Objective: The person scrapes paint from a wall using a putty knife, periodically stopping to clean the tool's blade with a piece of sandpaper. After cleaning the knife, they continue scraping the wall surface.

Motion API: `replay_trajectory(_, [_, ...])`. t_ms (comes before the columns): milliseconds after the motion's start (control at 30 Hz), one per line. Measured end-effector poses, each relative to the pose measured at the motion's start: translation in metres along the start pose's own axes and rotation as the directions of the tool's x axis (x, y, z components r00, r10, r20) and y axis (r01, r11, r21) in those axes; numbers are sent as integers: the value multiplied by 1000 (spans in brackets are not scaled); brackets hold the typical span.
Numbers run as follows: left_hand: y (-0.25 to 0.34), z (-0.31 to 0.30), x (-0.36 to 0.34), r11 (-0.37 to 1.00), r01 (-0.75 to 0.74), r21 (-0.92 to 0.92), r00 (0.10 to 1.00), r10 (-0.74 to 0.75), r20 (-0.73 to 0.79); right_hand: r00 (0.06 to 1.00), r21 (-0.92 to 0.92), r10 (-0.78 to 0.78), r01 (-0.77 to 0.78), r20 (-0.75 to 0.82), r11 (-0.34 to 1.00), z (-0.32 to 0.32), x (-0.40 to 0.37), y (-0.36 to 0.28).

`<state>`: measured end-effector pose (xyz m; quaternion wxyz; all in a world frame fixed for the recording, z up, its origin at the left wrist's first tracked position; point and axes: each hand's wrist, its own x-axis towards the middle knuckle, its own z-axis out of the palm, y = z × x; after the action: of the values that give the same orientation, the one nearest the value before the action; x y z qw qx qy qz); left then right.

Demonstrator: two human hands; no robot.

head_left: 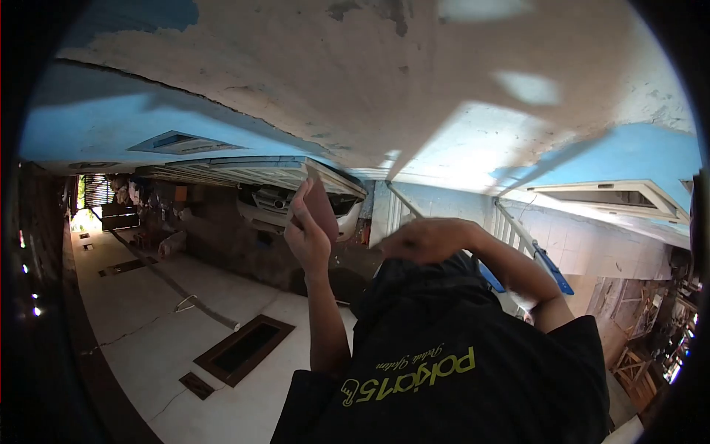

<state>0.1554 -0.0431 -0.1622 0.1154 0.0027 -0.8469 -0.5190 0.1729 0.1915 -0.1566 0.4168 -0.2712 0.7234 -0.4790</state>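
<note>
My left hand (307, 233) is raised in the middle of the view, its fingers pressed along a flat, reddish-brown sheet or block (322, 206). My right hand (425, 240) is in front of my chest, to the right of the left hand and apart from it. It is blurred by motion, its fingers look bent, and I cannot make out anything in it. The wall (296, 66) with peeling, patchy white and blue paint spreads above both hands.
Beside my right arm is a ladder (551, 270) with blue feet or caps. A light-coloured car (347, 222) is behind my left hand. White window frames (621, 200) sit in the blue wall. A brown-framed panel (244, 350) is at lower left, wooden items (636, 370) at right.
</note>
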Motion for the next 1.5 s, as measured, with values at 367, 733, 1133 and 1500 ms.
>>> replay_trajectory(367, [19,-15,47,835,54,-548,997,-73,-13,885,389,-35,239,-465,890,-53,-13,-62])
replay_trajectory(733, [125,-15,148,764,108,-635,979,30,204,687,162,-322,540,-651,826,-100,51,-156])
replay_trajectory(1133, [130,-8,180,659,211,-722,959,4,284,391,-403,-534,370,-750,837,-98,79,-166])
replay_trajectory(1500, [132,-4,184,671,168,-722,978,-19,210,453,-275,-377,277,-808,921,-85,86,-177])
